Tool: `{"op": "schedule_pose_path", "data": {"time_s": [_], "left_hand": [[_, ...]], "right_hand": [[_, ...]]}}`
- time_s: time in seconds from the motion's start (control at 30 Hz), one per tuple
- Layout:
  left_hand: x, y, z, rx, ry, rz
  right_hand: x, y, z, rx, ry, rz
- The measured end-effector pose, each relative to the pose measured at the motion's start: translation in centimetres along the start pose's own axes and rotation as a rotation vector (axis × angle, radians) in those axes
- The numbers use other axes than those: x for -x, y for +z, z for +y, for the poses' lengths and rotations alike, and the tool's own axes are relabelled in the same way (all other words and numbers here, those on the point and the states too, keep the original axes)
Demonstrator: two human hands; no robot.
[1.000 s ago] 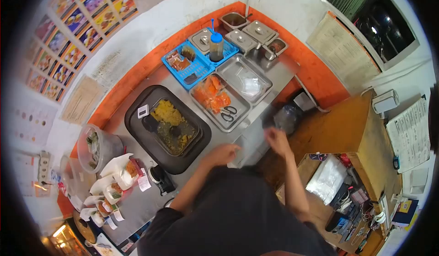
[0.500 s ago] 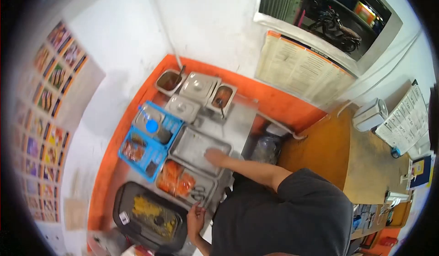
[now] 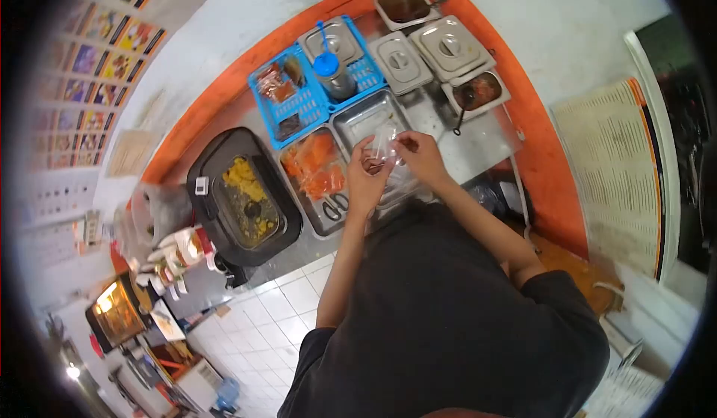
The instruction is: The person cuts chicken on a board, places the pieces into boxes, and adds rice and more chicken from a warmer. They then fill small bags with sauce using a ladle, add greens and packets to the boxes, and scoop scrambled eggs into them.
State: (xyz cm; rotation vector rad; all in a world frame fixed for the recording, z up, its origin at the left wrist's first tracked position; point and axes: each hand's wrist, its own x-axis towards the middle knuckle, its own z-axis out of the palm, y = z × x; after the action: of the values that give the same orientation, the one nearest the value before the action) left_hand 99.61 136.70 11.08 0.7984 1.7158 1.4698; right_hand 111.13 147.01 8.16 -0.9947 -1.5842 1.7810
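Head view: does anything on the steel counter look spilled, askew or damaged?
Nothing stands out. Both hands, left hand and right hand, hold a clear plastic bag over the steel trays; scissors lie in the orange-food tray.

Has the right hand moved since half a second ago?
Yes. The right hand has lifted off the empty steel tray and now holds a clear plastic bag above it.

Bag [image 3: 386, 143]: clear, blurred; contents can't tell.
Tray [image 3: 357, 121]: near end hidden by hands.
Scissors [image 3: 335, 206]: small, partly behind left hand [image 3: 366, 179].
Posters [image 3: 89, 44]: blurred, unreadable.
Menu [image 3: 616, 171]: text too small.
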Motion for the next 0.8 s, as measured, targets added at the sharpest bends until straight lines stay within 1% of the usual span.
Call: {"op": "schedule_pose_path", "data": {"time_s": [0.07,0.1,0.17,0.23,0.33,0.4,0.5,0.63,0.7,0.73,0.8], "left_hand": [[-0.3,0.3,0.9,0.225,-0.039,-0.004],[-0.7,0.1,0.6,0.221,-0.037,0.011],[-1.0,-0.1,-0.2,0.220,-0.031,-0.026],[-1.2,-0.2,-1.1,0.176,-0.059,-0.009],[-1.1,-0.3,-1.5,0.142,-0.108,0.025],[-0.8,-0.6,-1.1,0.193,-0.138,0.036],[-0.6,-1.6,-2.5,0.226,-0.108,0.052],[-0.2,-2.3,-2.7,0.254,-0.144,0.071],[0.0,-2.7,-1.9,0.243,-0.189,0.000],[0.1,-2.9,-1.5,0.243,-0.189,0.006],[0.5,-3.1,-0.4,0.226,-0.165,-0.136]], "right_hand": [[-0.3,-0.8,-0.5,-0.002,-0.025,0.026],[-0.6,-1.0,-0.7,-0.005,-0.027,0.010],[-0.5,-1.3,-1.0,0.039,0.007,-0.053],[-0.6,-1.5,-0.8,0.054,-0.004,-0.080],[-0.5,-1.5,-0.1,0.004,0.048,-0.108],[-0.5,-1.7,0.1,0.080,0.045,-0.141],[-0.7,-1.9,1.0,0.039,0.083,-0.185],[-0.5,-2.1,1.1,0.043,0.112,-0.286],[-0.3,-1.9,0.3,0.275,-0.110,-0.237],[-0.4,-1.8,-0.1,0.274,-0.110,-0.243],[-0.4,-1.2,-2.5,0.303,-0.466,-0.200]]}}
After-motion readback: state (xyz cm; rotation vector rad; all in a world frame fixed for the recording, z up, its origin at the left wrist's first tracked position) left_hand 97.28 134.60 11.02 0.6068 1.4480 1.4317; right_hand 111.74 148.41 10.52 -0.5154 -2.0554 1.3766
